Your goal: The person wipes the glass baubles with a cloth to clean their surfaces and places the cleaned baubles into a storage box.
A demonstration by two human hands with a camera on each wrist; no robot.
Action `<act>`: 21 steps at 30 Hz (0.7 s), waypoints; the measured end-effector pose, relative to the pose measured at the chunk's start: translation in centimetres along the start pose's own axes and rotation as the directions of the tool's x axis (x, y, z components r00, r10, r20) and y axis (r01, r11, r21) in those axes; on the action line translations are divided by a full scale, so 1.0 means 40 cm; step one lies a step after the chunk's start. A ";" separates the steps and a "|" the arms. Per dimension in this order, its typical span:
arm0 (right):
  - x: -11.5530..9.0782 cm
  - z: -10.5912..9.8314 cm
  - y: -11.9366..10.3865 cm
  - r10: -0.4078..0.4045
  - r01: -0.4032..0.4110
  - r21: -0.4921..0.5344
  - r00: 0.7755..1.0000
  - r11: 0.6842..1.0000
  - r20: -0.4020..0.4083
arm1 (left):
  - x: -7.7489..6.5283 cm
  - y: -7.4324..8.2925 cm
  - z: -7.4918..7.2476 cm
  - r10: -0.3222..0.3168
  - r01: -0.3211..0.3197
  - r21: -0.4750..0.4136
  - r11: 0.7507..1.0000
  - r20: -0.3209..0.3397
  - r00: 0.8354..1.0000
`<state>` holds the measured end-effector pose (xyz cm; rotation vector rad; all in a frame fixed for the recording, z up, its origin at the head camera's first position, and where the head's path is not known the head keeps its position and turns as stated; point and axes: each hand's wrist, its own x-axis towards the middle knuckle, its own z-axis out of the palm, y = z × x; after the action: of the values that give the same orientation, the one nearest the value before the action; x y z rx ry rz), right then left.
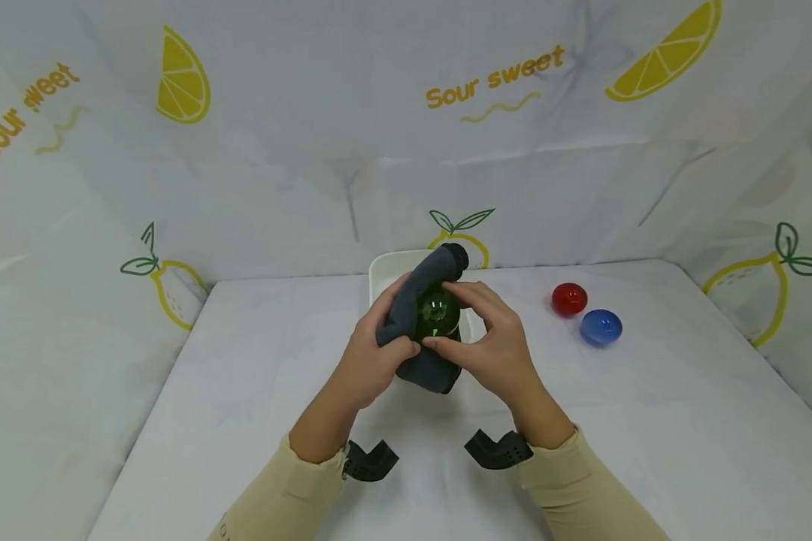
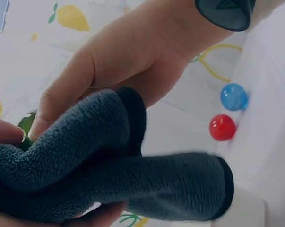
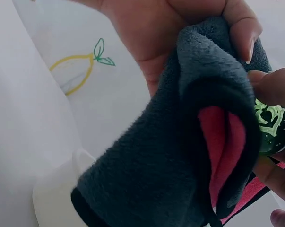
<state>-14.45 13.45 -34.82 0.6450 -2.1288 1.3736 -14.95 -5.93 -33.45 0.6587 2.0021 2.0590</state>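
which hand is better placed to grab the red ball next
Probably the right hand: it is nearer the red ball, though it grips the green ball. The left hand sits farther off, holding the dark cloth.

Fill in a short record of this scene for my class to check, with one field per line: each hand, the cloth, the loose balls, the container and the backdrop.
Left hand: holds the cloth
Right hand: holds the green ball with thumb and fingers
Cloth: dark grey-blue, pink on its other side, partly around the green ball
Loose balls: red ball and blue ball, close together on the table, right of the hands
Container: white container, beyond the hands, partly hidden; contents unclear
Backdrop: pale, lemon prints
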 end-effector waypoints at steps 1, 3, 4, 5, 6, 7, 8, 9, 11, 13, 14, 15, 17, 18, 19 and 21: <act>0.000 0.000 0.002 -0.009 0.009 -0.007 1.000 1.000 -0.003 | 0.000 0.000 0.000 0.000 0.000 0.004 1.000 -0.005 1.000; 0.000 0.001 0.005 -0.019 0.019 -0.015 1.000 1.000 -0.013 | -0.001 0.002 -0.002 0.006 -0.006 0.017 1.000 -0.018 1.000; -0.001 0.002 0.007 -0.019 0.018 -0.015 1.000 1.000 -0.021 | -0.001 0.003 -0.003 0.011 -0.011 0.018 1.000 -0.024 1.000; -0.001 0.002 0.008 -0.014 0.013 -0.011 0.999 1.000 -0.030 | -0.001 0.004 -0.004 0.017 -0.016 0.019 1.000 -0.030 0.999; -0.001 0.001 0.008 -0.004 0.004 -0.001 0.999 1.000 -0.040 | -0.001 0.005 -0.005 0.021 -0.021 0.014 1.000 -0.035 0.999; 0.000 0.001 0.008 0.012 -0.011 0.013 0.999 1.000 -0.050 | -0.001 0.007 -0.006 0.025 -0.025 0.005 1.000 -0.040 0.999; 0.001 0.000 0.008 0.033 -0.031 0.027 0.998 0.999 -0.057 | -0.002 0.008 -0.006 0.026 -0.027 -0.010 1.000 -0.047 0.999; 0.002 -0.001 0.007 0.061 -0.058 0.044 0.996 0.997 -0.062 | -0.002 0.009 -0.007 0.026 -0.028 -0.025 0.999 -0.056 0.998; 0.003 -0.002 0.004 0.135 -0.131 0.069 0.989 0.989 -0.060 | -0.004 0.009 -0.008 0.026 -0.030 -0.045 0.999 -0.079 0.997; 0.003 -0.001 0.000 0.230 -0.227 0.087 0.973 0.970 -0.035 | -0.006 0.008 -0.006 0.024 -0.029 -0.049 0.998 -0.092 0.995; 0.003 0.000 -0.002 0.276 -0.273 0.095 0.961 0.957 -0.017 | -0.006 0.007 -0.005 0.027 -0.030 -0.036 0.999 -0.095 0.995; 0.003 0.001 -0.004 0.319 -0.318 0.098 0.948 0.943 0.003 | -0.007 0.005 -0.003 0.030 -0.032 -0.012 0.999 -0.096 0.995; 0.004 0.005 -0.007 0.384 -0.385 0.107 0.923 0.916 0.037 | -0.007 0.002 0.002 0.050 -0.047 0.041 0.998 -0.081 0.995; 0.004 0.006 -0.008 0.402 -0.405 0.113 0.914 0.907 0.047 | -0.007 0.000 0.005 0.062 -0.058 0.062 0.996 -0.069 0.996; 0.003 0.008 -0.008 0.411 -0.414 0.117 0.910 0.903 0.050 | -0.006 -0.001 0.008 0.074 -0.069 0.087 0.994 -0.059 0.995; 0.003 0.009 -0.007 0.400 -0.403 0.116 0.915 0.908 0.045 | -0.006 -0.003 0.013 0.088 -0.081 0.118 0.990 -0.048 0.995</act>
<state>-14.44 13.00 -34.69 0.2681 -2.2935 1.7307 -14.52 -5.55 -33.63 0.7297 2.1731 2.0393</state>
